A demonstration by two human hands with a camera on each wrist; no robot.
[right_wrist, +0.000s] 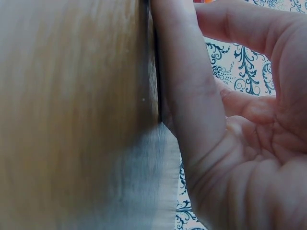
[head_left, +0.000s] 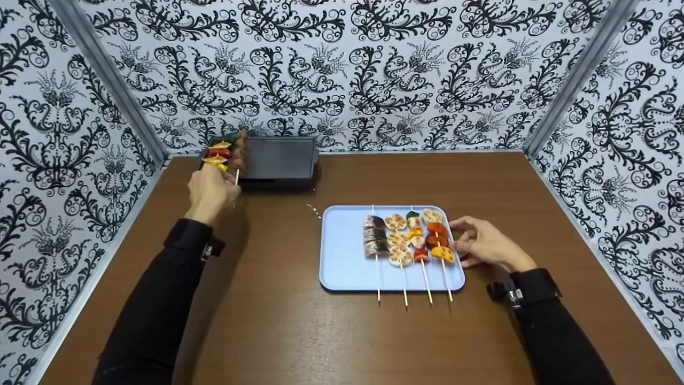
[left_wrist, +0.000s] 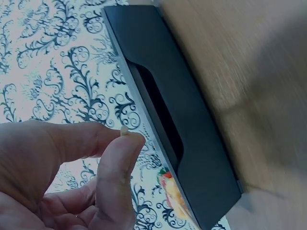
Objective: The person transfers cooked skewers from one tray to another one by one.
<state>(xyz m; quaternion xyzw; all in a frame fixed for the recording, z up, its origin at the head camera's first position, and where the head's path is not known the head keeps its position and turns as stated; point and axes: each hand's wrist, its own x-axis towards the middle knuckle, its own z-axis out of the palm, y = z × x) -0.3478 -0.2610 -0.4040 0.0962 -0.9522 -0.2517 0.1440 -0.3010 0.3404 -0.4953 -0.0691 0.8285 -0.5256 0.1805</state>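
Observation:
My left hand (head_left: pixel 211 192) is at the front of a dark grey grill (left_wrist: pixel 192 129), with thumb and index finger pinching the pale end of a stick (left_wrist: pixel 124 130). That stick belongs to the skewer of brown meatballs (head_left: pixel 240 149) at the grill's left end. Beside it lies a skewer of yellow and red vegetables (head_left: pixel 217 153), partly behind the hand. My right hand (head_left: pixel 489 246) holds the right edge of a light blue tray (head_left: pixel 342 248), its fingers bent at the rim. In the right wrist view the thumb (right_wrist: pixel 184 72) stretches low beside the tabletop; its tip is out of frame.
Several skewers lie on the tray: fish (head_left: pixel 375 235), lotus root slices (head_left: pixel 398 240), a mixed one (head_left: pixel 415 235) and one with orange pieces (head_left: pixel 438 238). Their sticks reach past its front edge. Patterned walls (head_left: pixel 342 80) enclose the brown table (head_left: pixel 278 321) at the back and sides.

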